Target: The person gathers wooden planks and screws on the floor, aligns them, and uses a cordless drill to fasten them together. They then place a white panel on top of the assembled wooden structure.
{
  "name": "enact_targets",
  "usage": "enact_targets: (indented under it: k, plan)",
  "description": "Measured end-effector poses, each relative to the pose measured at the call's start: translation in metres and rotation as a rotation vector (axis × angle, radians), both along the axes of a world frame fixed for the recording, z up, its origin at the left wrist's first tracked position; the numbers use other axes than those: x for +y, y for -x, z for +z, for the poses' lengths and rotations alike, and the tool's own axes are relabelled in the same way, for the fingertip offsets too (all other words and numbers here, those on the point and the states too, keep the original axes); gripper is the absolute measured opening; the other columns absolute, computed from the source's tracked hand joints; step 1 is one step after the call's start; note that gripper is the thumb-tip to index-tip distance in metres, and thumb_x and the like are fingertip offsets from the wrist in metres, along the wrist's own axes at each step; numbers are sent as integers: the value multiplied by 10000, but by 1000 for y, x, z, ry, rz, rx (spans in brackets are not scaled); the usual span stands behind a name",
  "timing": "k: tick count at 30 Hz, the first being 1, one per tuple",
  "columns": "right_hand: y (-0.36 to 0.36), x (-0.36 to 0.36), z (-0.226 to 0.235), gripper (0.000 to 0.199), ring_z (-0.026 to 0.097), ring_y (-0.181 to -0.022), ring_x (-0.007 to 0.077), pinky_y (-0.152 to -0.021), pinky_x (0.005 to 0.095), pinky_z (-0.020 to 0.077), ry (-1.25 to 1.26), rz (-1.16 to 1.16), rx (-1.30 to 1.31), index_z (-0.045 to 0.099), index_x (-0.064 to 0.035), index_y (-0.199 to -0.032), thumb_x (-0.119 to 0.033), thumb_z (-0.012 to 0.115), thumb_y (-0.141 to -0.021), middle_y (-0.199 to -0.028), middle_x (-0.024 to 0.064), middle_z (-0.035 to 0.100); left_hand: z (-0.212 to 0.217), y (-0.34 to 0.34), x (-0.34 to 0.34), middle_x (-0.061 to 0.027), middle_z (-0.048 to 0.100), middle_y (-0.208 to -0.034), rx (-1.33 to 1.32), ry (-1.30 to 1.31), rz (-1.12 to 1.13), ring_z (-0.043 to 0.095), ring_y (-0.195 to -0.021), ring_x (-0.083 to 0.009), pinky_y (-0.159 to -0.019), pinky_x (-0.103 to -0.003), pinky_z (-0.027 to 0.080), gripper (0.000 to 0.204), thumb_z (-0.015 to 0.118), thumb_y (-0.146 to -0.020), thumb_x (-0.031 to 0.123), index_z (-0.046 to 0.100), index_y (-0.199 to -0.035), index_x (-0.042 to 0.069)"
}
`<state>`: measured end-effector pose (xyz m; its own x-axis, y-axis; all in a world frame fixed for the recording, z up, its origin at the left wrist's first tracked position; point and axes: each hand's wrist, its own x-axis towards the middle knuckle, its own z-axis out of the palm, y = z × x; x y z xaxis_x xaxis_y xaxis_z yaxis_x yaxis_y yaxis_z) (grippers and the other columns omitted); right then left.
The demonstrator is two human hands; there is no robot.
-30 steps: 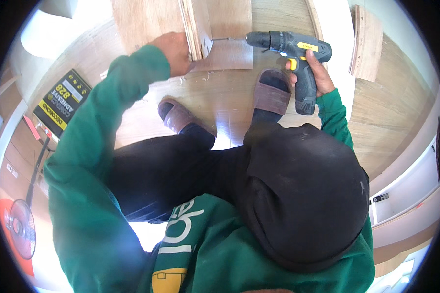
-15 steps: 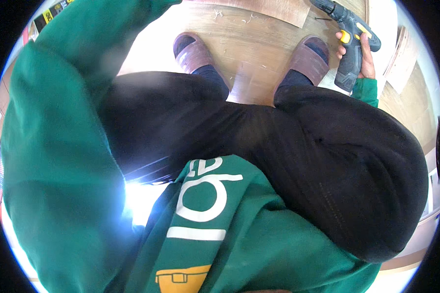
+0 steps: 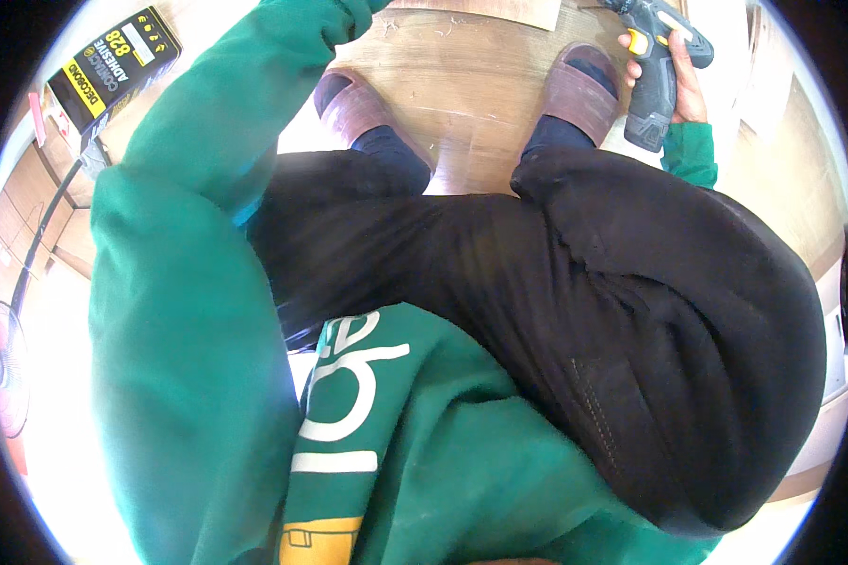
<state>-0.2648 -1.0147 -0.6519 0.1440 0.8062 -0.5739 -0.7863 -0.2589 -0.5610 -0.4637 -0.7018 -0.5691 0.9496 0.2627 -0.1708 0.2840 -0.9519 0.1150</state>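
Observation:
My right hand (image 3: 690,92) is wrapped round the grip of a dark grey cordless drill (image 3: 654,99) with yellow parts, at the upper right beside my right foot. The drill's front end points up and left toward a thin wooden board (image 3: 509,11) lying on the floor. Part of the drill's nose is cut off by the top edge. My left arm in its green sleeve (image 3: 254,104) reaches forward past my left knee. The left hand lies beyond the top edge, so what it touches is hidden.
My feet in brown slippers (image 3: 356,109) stand apart on the wood-look floor (image 3: 462,104), with shavings by the board. A black and yellow tin (image 3: 113,66) is at the upper left. A red fan (image 3: 6,369) stands at the far left, and another pale board (image 3: 768,80) lies right.
The view has shifted, bringing the tin and fan further into sight. My left arm sits further right in the picture; the drill, still in my right hand, appears higher and slightly left.

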Motion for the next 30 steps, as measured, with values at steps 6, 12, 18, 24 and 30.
enact_targets:
  k: [6,12,18,24,30]
  plan:
    - [-5,-5,1,607,617,-736,151,-639,297,576,39,-8,38,416,-43,-1381,-515,440,-1000,-1155,135,639,-7,-3,2,-167,645,-710,-53,1,-7,659,-696,-341,-639,-441,519,526,757,-725,527,596,-756,27]
    - [-9,0,6,654,620,-730,147,-634,295,579,11,21,30,421,-49,-1377,-564,451,-975,-1138,126,643,-9,-2,0,-150,614,-652,-167,-28,-31,636,-631,-334,-599,-441,506,504,788,-704,494,570,-700,40]
    - [-7,-4,1,639,620,-739,157,-646,308,576,8,-16,85,421,-53,-1377,-551,456,-978,-1145,135,638,-11,-4,-1,-125,590,-627,-220,-10,-73,626,-609,-321,-575,-435,491,498,787,-707,495,559,-690,53]
    - [-1,0,7,537,631,-753,186,-656,349,579,-117,-60,33,427,-52,-1367,-322,629,-949,-1172,189,632,-4,-5,-4,-104,579,-637,-242,-25,-92,614,-602,-303,-553,-422,472,473,772,-725,498,570,-720,70]
    - [-4,1,4,421,628,-730,191,-642,358,571,-23,-32,40,486,-39,-1300,-167,638,-930,-1114,177,653,-5,-5,-5,-98,565,-638,-249,-65,-100,592,-578,-300,-543,-413,459,477,770,-726,502,556,-715,77]
